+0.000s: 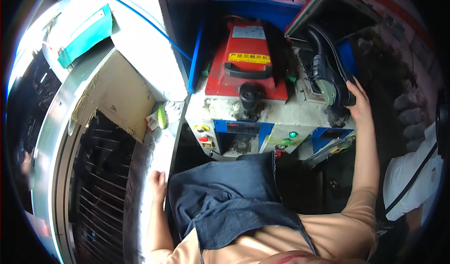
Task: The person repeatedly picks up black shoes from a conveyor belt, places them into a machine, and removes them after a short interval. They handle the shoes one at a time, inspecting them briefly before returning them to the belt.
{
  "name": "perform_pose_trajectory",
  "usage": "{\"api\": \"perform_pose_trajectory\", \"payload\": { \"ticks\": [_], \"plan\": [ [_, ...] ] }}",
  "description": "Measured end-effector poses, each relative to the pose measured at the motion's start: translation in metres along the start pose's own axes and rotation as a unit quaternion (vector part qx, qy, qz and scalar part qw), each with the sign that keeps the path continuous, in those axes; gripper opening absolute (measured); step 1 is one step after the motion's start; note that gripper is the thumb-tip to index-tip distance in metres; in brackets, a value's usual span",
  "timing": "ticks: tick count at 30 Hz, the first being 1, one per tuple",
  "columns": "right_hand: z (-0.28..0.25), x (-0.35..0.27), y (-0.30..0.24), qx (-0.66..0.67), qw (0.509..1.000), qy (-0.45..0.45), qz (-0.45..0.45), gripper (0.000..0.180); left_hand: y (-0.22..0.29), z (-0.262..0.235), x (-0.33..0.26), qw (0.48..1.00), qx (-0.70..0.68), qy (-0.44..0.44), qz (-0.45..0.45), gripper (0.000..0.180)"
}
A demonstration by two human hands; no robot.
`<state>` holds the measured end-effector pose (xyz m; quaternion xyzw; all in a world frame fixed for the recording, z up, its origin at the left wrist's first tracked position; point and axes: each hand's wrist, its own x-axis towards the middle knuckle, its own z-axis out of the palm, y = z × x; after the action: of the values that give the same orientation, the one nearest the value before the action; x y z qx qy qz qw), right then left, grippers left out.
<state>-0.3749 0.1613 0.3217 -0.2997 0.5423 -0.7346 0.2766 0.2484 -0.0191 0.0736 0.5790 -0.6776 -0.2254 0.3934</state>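
From your right grip (360,103), the raised lid (343,15) blocks 11 to 12 o'clock, the black shoe (327,70) fills 10 o'clock, and the red hood (248,46) bars 9 o'clock past a narrow gap. From your left grip (158,183), bare counter (160,154) runs toward 12 o'clock until the green oblong thing (161,117); the cardboard box (123,93) walls off 11 o'clock.

Shoe (329,76) smooth w/ sl. sheen (apron (220,189) matt cloth).

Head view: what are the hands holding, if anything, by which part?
Right hand: a dark shoe, by its near end, sole side. Left hand: nothing visible.
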Motion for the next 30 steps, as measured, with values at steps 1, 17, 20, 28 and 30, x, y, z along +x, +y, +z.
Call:
{"api": "perform_pose_trajectory", "payload": {
  "ticks": [1, 17, 20, 28, 30],
  "plan": [
    [0.010, -0.021, 0.007, 0.057, 0.998, -0.037, -0.005, 0.043, 0.030, 0.011, -0.005, 0.997, -0.044, -0.066, 0.010, 0.025],
    [0.271, -0.200, 0.165, -0.104, 0.778, -0.620, 0.007, 0.078, 0.075, -0.100, -0.080, 0.640, -0.728, -0.011, -0.247, 0.037],
    [0.256, -0.184, 0.192, -0.144, 0.783, -0.601, 0.068, 0.066, -0.003, -0.172, -0.120, 0.748, -0.614, 0.194, -0.158, 0.034],
    [0.209, -0.159, 0.240, -0.275, 0.814, -0.484, 0.162, 0.042, -0.190, -0.397, -0.260, 0.824, 0.053, 0.433, -0.362, 0.030],
    [0.209, -0.154, 0.244, -0.297, 0.817, -0.465, 0.168, 0.041, -0.212, -0.428, -0.279, 0.841, 0.039, 0.393, -0.371, 0.027]
  ]
}}
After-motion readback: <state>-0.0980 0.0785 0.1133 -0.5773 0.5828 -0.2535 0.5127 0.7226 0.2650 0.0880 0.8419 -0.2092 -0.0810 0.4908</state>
